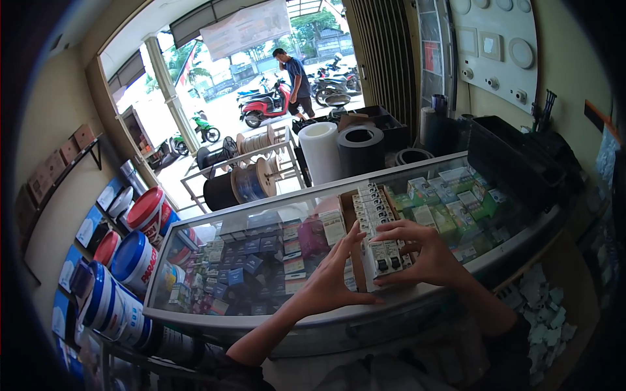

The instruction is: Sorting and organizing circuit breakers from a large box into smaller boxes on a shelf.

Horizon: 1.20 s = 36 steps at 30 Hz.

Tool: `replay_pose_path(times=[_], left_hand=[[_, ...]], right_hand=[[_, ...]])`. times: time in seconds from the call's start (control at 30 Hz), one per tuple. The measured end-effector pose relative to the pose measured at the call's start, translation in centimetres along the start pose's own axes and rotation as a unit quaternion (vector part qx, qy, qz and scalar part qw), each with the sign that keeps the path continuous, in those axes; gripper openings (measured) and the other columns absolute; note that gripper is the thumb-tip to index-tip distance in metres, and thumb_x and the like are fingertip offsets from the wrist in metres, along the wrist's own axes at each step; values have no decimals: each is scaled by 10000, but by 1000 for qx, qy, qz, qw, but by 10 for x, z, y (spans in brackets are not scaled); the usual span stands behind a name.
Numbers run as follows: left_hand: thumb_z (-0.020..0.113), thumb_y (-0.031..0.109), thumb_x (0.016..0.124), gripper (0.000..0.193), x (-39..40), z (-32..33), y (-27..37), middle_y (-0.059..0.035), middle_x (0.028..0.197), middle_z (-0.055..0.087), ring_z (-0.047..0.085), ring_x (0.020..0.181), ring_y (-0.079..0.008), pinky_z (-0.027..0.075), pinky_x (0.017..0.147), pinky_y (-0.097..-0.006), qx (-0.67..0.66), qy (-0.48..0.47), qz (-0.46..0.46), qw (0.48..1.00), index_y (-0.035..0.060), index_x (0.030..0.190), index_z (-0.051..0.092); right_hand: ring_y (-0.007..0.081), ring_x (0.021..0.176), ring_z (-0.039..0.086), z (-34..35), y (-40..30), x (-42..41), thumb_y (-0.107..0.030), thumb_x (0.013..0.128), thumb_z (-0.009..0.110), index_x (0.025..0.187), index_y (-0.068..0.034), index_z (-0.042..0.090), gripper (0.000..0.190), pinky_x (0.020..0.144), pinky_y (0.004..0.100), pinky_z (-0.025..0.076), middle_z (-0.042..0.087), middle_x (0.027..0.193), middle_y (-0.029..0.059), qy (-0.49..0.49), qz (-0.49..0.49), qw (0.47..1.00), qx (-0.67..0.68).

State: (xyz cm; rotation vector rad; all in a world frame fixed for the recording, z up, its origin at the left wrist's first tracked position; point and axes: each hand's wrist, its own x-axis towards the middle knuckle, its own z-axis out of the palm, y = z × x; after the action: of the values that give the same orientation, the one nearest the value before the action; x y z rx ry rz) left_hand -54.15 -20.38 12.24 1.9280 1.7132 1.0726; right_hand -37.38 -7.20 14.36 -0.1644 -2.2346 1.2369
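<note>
A row of white miniature circuit breakers (374, 207) runs away from me beside an open brown cardboard box (348, 207) on the glass display counter (234, 320). At its near end, a pair of breakers with black toggles (386, 256) sits under my right hand (423, 249). The right fingers curl over their top and the thumb lies along their lower edge. My left hand (332, 273) is spread at the left side of the box, fingertips close to the row and thumb near the counter's front rim. Whether the left fingertips touch the box cannot be told.
Small boxed goods (254, 264) fill the counter below the glass. Behind it stand white (320, 151) and black rolls (362, 149) and cable spools (254, 178). Paint buckets (117, 303) stack at the left; a black bin (513, 161) is at the right. Outside, a person (296, 80) walks.
</note>
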Motion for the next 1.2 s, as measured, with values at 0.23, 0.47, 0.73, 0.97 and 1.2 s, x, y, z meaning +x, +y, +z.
replay_pose_path(times=[0.23,0.47,0.73,0.97,1.2], left_hand=[[772,202,548,921,31,-9,-16,-235,1217,465,445,1179,-346,357,994,-412,33,15,9,999,46,1312,283],[809,159,591,852,67,-29,-74,-173,1243,440,486,1142,-270,388,979,-393,-168,11,-15,986,19,1280,328],[808,211,590,837,97,-33,-107,-152,1215,479,437,1192,-301,345,1005,-433,-44,52,-44,997,27,1267,353],[782,320,506,852,116,-45,-117,-116,1177,540,477,1157,-246,284,978,-375,135,52,-66,987,70,1232,413],[802,342,497,855,119,-42,-110,-120,1248,452,385,1231,-268,259,988,-426,231,7,-116,966,129,1238,432]], right_hand=[[168,889,610,-9,20,40,-314,561,834,1051,-99,640,569,722,294,525,620,1015,84,-44,-42,998,-30],[136,784,618,-19,49,79,-377,546,834,1008,-27,636,612,698,266,506,657,873,85,-13,41,999,-14],[155,845,617,-28,63,74,-274,579,843,992,32,561,587,724,291,530,632,912,108,-96,40,994,-39],[229,863,640,-23,59,73,-474,498,835,1030,40,600,776,777,315,512,635,959,166,-76,58,995,-10],[224,824,642,-6,62,77,-471,498,835,982,26,616,727,752,317,518,626,939,150,-90,29,994,-60]])
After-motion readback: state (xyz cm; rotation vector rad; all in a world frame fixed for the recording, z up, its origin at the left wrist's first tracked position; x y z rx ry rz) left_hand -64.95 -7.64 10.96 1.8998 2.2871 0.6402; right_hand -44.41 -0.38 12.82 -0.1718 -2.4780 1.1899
